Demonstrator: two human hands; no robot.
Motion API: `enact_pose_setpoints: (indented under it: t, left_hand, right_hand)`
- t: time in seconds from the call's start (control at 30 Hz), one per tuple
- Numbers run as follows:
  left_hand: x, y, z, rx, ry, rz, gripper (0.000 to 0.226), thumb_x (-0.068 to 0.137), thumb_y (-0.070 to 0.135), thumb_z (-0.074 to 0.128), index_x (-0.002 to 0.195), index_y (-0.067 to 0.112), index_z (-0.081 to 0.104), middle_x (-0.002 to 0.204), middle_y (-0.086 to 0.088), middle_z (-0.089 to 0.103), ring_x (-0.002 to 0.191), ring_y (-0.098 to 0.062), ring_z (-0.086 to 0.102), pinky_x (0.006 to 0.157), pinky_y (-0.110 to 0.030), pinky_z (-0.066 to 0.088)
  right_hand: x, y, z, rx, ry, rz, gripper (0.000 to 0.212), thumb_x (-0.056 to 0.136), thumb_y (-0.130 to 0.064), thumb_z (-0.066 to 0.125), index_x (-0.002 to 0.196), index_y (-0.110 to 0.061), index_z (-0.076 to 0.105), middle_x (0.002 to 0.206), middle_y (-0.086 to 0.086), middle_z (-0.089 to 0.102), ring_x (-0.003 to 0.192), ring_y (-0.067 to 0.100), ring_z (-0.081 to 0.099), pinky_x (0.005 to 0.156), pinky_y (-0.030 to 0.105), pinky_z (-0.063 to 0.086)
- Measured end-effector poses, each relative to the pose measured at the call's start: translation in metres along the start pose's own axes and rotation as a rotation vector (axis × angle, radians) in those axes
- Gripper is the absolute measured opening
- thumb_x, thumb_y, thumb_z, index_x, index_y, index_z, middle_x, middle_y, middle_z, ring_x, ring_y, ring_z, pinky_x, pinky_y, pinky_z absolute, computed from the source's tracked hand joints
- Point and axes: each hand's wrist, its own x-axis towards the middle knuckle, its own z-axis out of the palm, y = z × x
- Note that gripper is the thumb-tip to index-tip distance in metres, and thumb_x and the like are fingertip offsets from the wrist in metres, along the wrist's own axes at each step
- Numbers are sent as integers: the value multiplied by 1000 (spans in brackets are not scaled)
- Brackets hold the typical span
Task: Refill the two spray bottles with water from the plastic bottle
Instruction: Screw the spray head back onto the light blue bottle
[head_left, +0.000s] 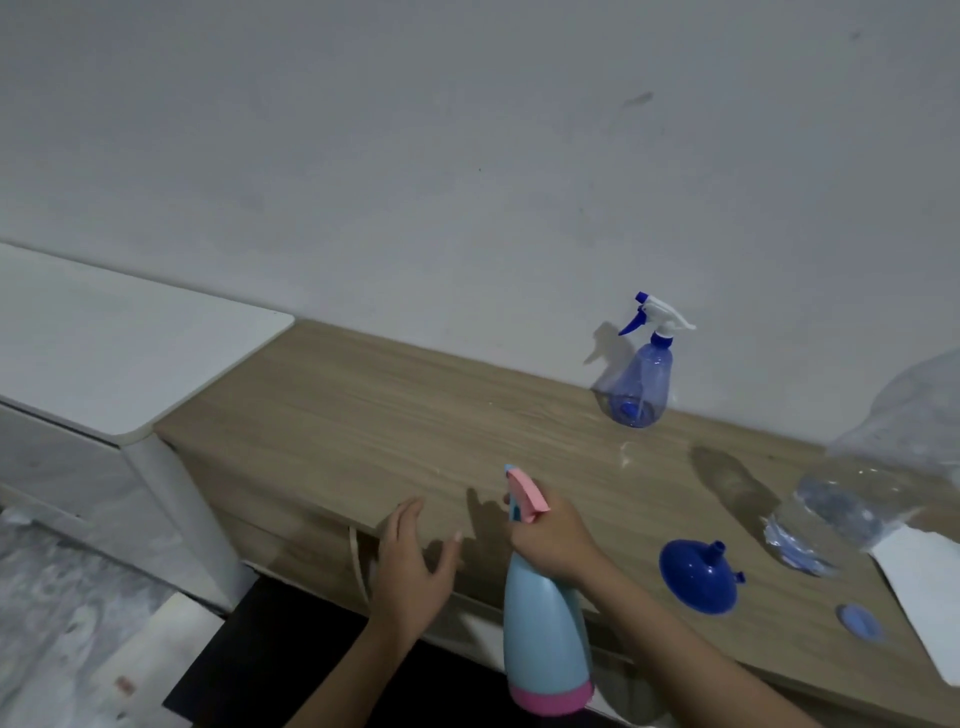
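Head cam, looking down at wooden counter (363, 415) against a pale wall (467, 156).

R hand (553, 540) grips neck of light-blue spray bottle (545, 618), fingers curled round it just below the pink trigger head (525, 494). Bottle has pink base, held upright w/ slight tilt, at the counter's near edge; can't tell if base rests on anything.

L hand (410, 561) free, holds nothing; fingers spread and relaxed, palm toward the bottle, just beside it at the counter's front edge. Not touching bottle.

2nd spray bottle (641, 384): clear blue, white/blue trigger head, stands upright at back of counter near the wall, well apart from the hands.

Blue funnel (698, 577) lies mouth-down on counter, spout up, R of the held bottle. Small blue cap (860, 621) lies near it, closer to the front edge.

Clear plastic bottle (841, 514) on its side at far R, partly under crumpled clear plastic bag (914, 415). Water level not readable. White sheet (924, 587) at R edge, touching the bottle's end.

White cabinet (130, 353) abuts counter on L.
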Motion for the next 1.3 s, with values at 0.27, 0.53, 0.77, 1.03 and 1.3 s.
enact_pose_setpoints:
  t: [0.27,0.53,0.77,1.03,1.3]
  left_hand:
    - [-3,73,38,-315,-277,117,66,77,56,64,130,20,49,131,2,56,122,-8,51,100,-19,38]
    - [2,97,62,-356,-439,126,90,60,70,68,134,25,44,133,8,51,124,-5,48,101,-23,40]
    - [1,97,67,-350,-639,72,80,64,58,77,129,35,37,124,21,48,112,5,48,83,-5,40]
    - [32,106,83,-443,-528,40,68,66,30,85,119,35,45,120,6,57,108,-8,57,82,-24,53]
    - [83,127,112,-530,-410,27,56,65,16,84,104,38,50,111,10,59,103,-9,58,86,-35,54]
  right_hand:
    - [8,-24,-77,255,272,-111,31,69,-6,57,89,-30,59,93,13,66,79,35,68,74,51,58]
    - [32,-21,-110,109,187,-66,30,70,-9,60,99,-18,59,96,4,63,88,25,68,72,48,59]
    - [47,-4,-106,24,87,-54,32,68,-14,62,98,-24,57,99,7,64,93,28,66,79,51,57]
    - [74,-8,-101,296,337,-212,27,76,-3,66,96,-17,55,96,13,65,82,31,68,70,43,60]
    - [109,-28,-109,325,524,-394,15,77,-13,79,90,-11,74,78,-4,71,69,1,63,65,13,46]
